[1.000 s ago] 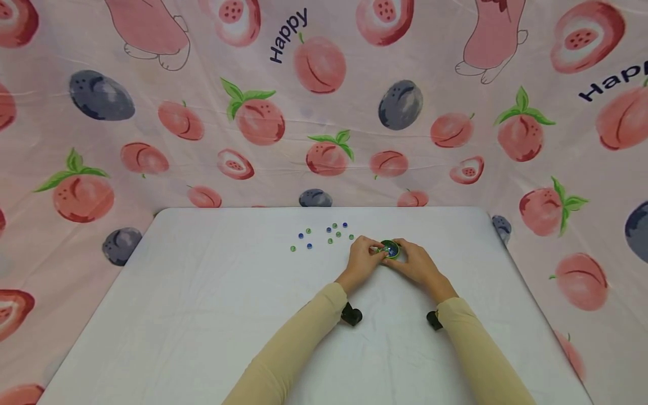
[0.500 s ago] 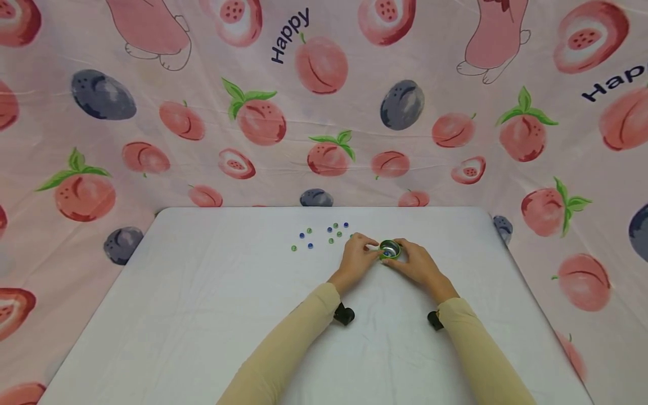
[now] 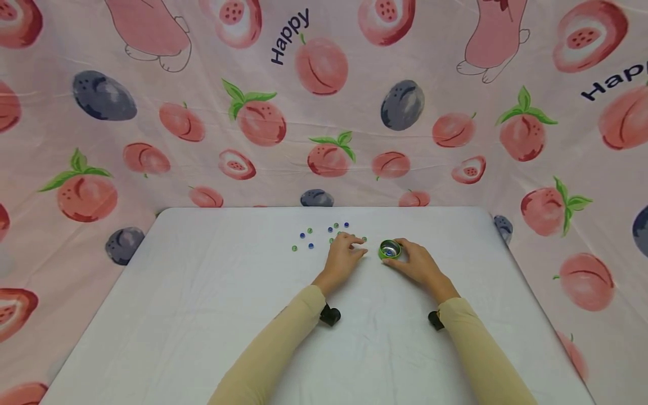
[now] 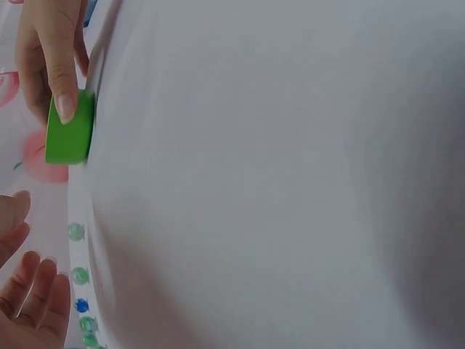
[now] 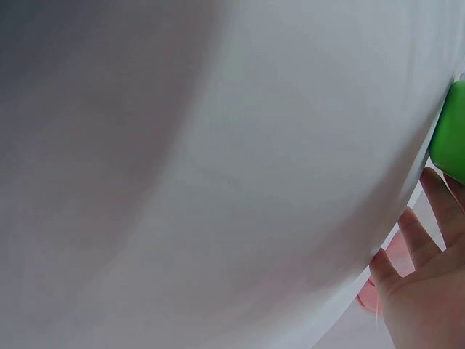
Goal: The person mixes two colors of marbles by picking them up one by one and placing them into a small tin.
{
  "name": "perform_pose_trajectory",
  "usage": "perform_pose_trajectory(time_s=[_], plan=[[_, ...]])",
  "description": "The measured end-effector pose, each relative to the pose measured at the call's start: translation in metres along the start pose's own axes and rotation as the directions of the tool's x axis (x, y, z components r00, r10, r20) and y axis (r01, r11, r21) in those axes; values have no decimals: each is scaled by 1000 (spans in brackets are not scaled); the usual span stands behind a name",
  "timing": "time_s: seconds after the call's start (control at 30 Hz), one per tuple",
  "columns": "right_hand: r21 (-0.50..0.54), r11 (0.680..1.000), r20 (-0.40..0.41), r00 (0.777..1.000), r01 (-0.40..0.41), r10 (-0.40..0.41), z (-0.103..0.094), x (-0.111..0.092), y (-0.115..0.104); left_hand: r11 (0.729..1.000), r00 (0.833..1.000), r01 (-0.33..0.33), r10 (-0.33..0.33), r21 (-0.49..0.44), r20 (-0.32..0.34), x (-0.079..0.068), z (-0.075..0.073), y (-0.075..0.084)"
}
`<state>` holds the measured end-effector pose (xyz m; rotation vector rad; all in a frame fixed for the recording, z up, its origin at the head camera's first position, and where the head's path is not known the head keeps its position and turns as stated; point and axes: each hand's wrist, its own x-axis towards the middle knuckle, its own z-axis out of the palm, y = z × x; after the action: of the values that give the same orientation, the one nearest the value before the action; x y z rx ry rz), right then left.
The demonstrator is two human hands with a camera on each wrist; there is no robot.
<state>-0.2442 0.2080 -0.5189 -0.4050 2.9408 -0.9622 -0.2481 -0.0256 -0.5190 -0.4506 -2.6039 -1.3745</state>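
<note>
In the head view my right hand (image 3: 419, 263) holds a small round green bowl (image 3: 390, 257) with a shiny metal inside, thumb on its near side and fingers on its far side. Blue shows at the bottom of the bowl. The left wrist view has the right thumb lying on the bowl's green wall (image 4: 70, 142). My left hand (image 3: 343, 261) is left of the bowl, thumb and forefinger spread with nothing between them. A green marble (image 3: 364, 239) lies right at its fingertips. The left hand partly covers other marbles behind it.
Several green and blue marbles lie scattered on the white table (image 3: 228, 315), among them a blue marble (image 3: 311, 246) and a green marble (image 3: 295, 248) farther left. A fruit-print cloth (image 3: 283, 180) hangs behind the table's back edge.
My left hand has drawn back leftward from the bowl to the marbles, its thumb and forefinger now spread. The bowl's inside has come into view. The right hand has stayed put on the bowl.
</note>
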Motion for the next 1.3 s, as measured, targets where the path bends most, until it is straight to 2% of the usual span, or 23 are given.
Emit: perform_pose_trajectory(time_s=[0.07, 0.27, 0.47, 0.6, 0.77, 1.3], plan=[[-1, 1000, 5, 1000, -3, 3, 0, 0, 0, 1000, 1000, 9, -9, -5, -3, -1, -3, -3], [-11, 1000, -2, 1000, 0, 0, 1, -1, 0, 1000, 1000, -17, 17, 1, -24, -4, -14, -11], [-13, 1000, -12, 1000, 22, -22, 0, -3, -1, 999, 1000, 0, 1, 50, -19, -7, -23, -12], [-3, 1000, -10, 1000, 23, -23, 0, -3, -2, 999, 999, -6, 9, 54, -46, -8, -31, -16], [-5, 1000, -11, 1000, 27, -27, -1, -3, -2, 999, 997, 23, -21, 30, -76, -8, -43, -23], [-5, 1000, -20, 999, 24, -24, 0, -3, -4, 995, 986, 60, -46, 82, -159, -14, -74, -47]])
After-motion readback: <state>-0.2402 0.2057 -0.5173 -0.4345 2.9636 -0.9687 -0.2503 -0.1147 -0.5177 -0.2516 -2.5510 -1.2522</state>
